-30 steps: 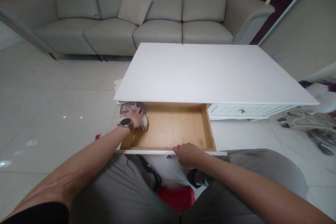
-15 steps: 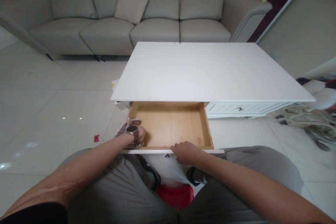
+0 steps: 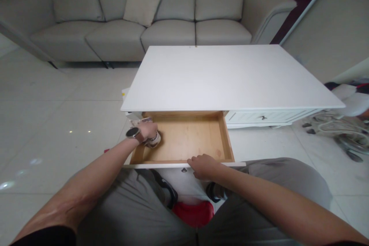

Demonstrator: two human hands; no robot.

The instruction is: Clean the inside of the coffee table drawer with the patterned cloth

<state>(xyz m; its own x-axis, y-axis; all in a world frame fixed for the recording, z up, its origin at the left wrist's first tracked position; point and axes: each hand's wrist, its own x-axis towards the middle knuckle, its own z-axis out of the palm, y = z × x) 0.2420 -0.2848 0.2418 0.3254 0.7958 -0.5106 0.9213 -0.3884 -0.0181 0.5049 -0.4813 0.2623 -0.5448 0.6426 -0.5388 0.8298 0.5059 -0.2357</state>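
A wooden drawer (image 3: 187,134) is pulled out of the white coffee table (image 3: 230,77), toward my lap. My left hand (image 3: 148,128), with a watch on the wrist, is closed around a patterned cloth (image 3: 153,140) at the drawer's left side wall. Part of the cloth hangs over that wall. My right hand (image 3: 203,166) grips the top edge of the white drawer front, right of its small dark knob (image 3: 183,170). The fingertips curl over the edge into the drawer.
A second drawer (image 3: 288,117) on the right is closed. Behind the table stands a grey sofa (image 3: 170,30) with a cushion (image 3: 141,4). Coiled hoses (image 3: 343,130) lie on the floor at the right. Something red (image 3: 194,213) is between my feet.
My left hand has moved away from me along the drawer's left side, taking the cloth with it. My right hand has stayed on the drawer front.
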